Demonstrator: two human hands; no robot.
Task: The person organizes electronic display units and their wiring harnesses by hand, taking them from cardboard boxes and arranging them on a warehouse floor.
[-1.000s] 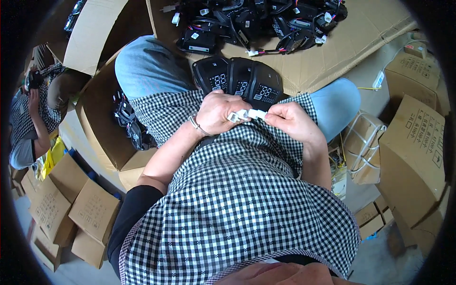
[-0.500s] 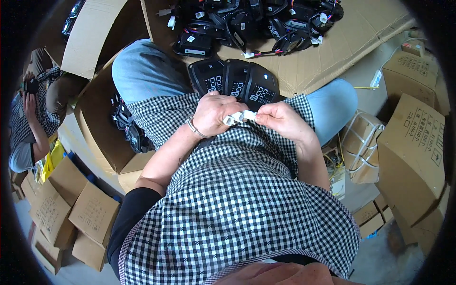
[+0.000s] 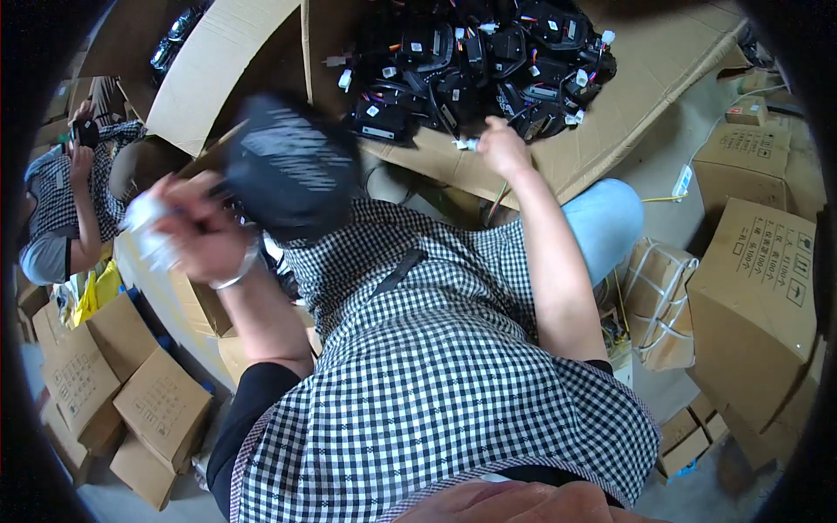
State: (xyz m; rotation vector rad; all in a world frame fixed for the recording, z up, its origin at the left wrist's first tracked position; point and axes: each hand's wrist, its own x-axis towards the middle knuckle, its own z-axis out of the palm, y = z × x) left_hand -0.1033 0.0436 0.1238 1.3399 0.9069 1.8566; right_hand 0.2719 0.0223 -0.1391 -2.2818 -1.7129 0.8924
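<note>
My left hand (image 3: 205, 235), smeared by motion, is closed around a bunch of white plug connectors (image 3: 153, 231) at the left. Beside it, over my left knee, black display units (image 3: 292, 166) are in blurred motion; their wires cannot be made out. My right hand (image 3: 506, 150) reaches forward to the near edge of the cardboard, its fingertips pinched at a white connector (image 3: 465, 144). Thin coloured wires (image 3: 497, 200) run below that hand. Beyond it lies a heap of black display units (image 3: 488, 65) with white plugs and coloured leads.
The heap rests on a cardboard sheet (image 3: 628, 113). An open carton (image 3: 196, 296) stands by my left leg, its flap (image 3: 218, 70) raised. Closed cartons (image 3: 754, 279) are stacked at the right, more boxes (image 3: 161, 401) at the lower left. Another person (image 3: 74, 196) works at the far left.
My left hand has swung left with the connectors, and the display units have left my lap. My right hand has let go of that bunch and moved forward to the heap's edge.
</note>
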